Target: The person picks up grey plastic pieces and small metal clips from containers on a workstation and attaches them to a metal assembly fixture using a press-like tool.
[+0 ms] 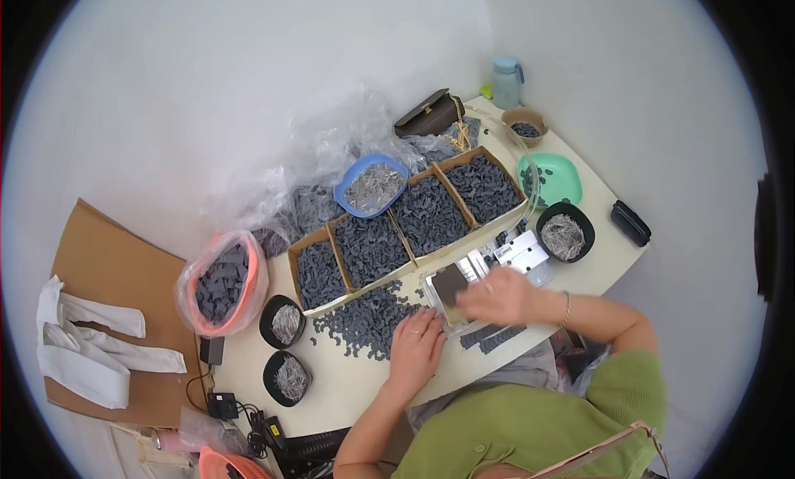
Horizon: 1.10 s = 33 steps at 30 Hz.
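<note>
A small metal fixture [476,266] with a brown block [450,285] at its near end stands on the table's front part. My left hand [416,345] lies at the fixture's near left corner, beside a loose pile of small dark grey plastic pieces [360,322]. Its fingers are stretched out, and I see nothing held in them. Over the near right side of the fixture hovers my right hand [501,297]. Motion smears its fingers, so whether they hold anything is hidden. Dark grey strips [493,338] lie on the table below that hand.
Behind the pile runs a cardboard box [414,266] divided into compartments of grey pieces. A blue bowl [338,189] of metal pins rests on it. Black bowls [590,231] hold more pins. A green tray [567,177] sits right, a pink basket [259,284] left.
</note>
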Available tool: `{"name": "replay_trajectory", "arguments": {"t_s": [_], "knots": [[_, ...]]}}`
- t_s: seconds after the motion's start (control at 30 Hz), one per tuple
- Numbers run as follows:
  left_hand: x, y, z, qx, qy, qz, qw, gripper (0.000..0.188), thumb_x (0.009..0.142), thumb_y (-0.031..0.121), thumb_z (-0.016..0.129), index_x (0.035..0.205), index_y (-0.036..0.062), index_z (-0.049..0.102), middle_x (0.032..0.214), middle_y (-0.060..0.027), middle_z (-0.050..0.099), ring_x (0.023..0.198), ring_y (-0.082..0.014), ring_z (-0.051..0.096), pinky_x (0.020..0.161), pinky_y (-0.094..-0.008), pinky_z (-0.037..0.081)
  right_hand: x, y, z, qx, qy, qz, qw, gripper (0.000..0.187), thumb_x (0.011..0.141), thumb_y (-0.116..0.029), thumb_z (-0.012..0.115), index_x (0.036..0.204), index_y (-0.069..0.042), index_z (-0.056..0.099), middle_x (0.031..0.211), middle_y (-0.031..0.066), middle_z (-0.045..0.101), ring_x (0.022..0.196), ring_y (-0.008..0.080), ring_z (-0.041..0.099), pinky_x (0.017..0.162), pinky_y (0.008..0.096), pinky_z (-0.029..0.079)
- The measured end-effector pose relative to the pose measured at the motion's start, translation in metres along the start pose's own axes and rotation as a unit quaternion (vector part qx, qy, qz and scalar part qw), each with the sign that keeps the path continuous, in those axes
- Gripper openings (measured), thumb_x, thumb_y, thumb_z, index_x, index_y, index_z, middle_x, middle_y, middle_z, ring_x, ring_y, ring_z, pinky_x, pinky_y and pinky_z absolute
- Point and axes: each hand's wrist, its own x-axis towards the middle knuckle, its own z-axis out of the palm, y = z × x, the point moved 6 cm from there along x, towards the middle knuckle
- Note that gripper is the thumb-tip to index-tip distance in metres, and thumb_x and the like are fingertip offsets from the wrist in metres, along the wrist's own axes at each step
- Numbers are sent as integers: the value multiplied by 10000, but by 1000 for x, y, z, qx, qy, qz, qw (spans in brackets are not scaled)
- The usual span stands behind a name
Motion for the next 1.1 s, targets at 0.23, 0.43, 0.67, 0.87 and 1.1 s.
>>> {"name": "replay_trajectory", "arguments": {"t_s": [0.23, 0.43, 0.67, 0.87, 1.1], "knots": [[26, 28, 23, 143, 6, 48, 988, 221, 759, 115, 637, 929, -25, 650, 1036, -165, 644, 979, -303, 608, 814, -387, 506, 46, 128, 59, 267, -4, 394, 880, 460, 875, -99, 599, 1303, -40, 440, 981, 172, 608, 852, 290, 608, 770, 379, 495], [36, 33, 36, 198, -81, 66, 975, 92, 700, 89, 622, 728, 18, 570, 772, -117, 591, 740, -270, 612, 607, -355, 521, 37, 145, 45, 183, -80, 312, 929, 350, 846, -103, 605, 1185, -32, 552, 1110, 181, 602, 1024, 353, 583, 872, 424, 479], [56, -5, -7, 3, 20, -18, 1000, 92, 757, 73, 640, 801, 43, 565, 725, -122, 568, 654, -292, 597, 597, -372, 498, -31, 221, 32, -119, -200, 360, 903, 107, 782, -98, 626, 867, -81, 689, 875, 116, 633, 895, 303, 616, 764, 421, 498], [54, -105, -146, 22, 290, -175, 941, 23, 848, 21, 580, 869, 14, 572, 773, -125, 557, 682, -256, 552, 633, -351, 448, -20, 212, 30, -152, -181, 305, 922, 92, 750, -73, 626, 827, -81, 675, 864, 107, 608, 917, 299, 582, 789, 412, 477], [16, -210, -200, 373, 292, -179, 862, 225, 796, 120, 657, 981, -7, 641, 1006, -160, 630, 934, -365, 575, 804, -451, 453, 6, 190, 11, 4, -59, 330, 942, 101, 786, -53, 612, 886, -65, 620, 825, 106, 587, 846, 298, 579, 748, 405, 478]]}}
